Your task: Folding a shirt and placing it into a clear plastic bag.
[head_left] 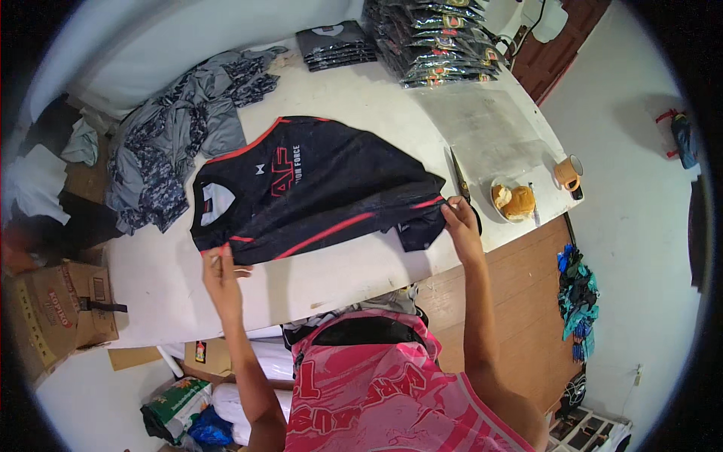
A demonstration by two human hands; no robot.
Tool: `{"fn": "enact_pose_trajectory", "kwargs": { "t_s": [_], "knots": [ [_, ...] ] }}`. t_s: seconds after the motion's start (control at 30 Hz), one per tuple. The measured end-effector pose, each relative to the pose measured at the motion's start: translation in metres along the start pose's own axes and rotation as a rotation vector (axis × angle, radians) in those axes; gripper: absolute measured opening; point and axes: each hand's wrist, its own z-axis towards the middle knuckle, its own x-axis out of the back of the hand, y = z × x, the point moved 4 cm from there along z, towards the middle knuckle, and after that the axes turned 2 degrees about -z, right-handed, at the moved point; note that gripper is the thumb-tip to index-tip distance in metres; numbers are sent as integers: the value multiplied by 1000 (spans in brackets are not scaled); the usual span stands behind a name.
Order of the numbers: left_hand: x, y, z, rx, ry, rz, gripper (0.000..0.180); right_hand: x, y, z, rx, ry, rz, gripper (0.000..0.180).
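A black shirt with red piping and a chest print lies on the white table. Its neck opening points left, showing a pale lining, and its near side is folded under in part. At the near left corner, by the shoulder, the fingers of my left hand pinch the cloth. My right hand grips the shirt at its right end, beside a red stripe, where a dark flap of cloth hangs below. Just beyond that hand lies a pair of scissors, its handles partly hidden by my fingers.
Grey camouflage-patterned garments are heaped at the left. Bagged folded garments and a smaller folded stack stand at the back. To the right are transparent plastic bags, a plate of bread and an orange mug. A cardboard box adjoins the left edge.
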Motion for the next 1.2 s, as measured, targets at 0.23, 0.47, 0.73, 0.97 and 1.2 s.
{"fn": "enact_pose_trajectory", "kwargs": {
  "t_s": [0.23,0.47,0.73,0.97,1.2],
  "knots": [
    [42,29,28,-101,153,33,17,1,-63,8,316,-30,-414,13],
    [56,-5,27,74,188,30,20,2,-24,-42,598,497,-926,19],
    [55,2,29,94,16,-94,22,16,23,-22,266,414,-703,45],
    [78,-12,33,32,53,-104,19,19,22,91,186,111,-1142,53],
    [119,-7,23,-13,123,125,10,16,-31,67,278,-72,-362,21]
  ]
}}
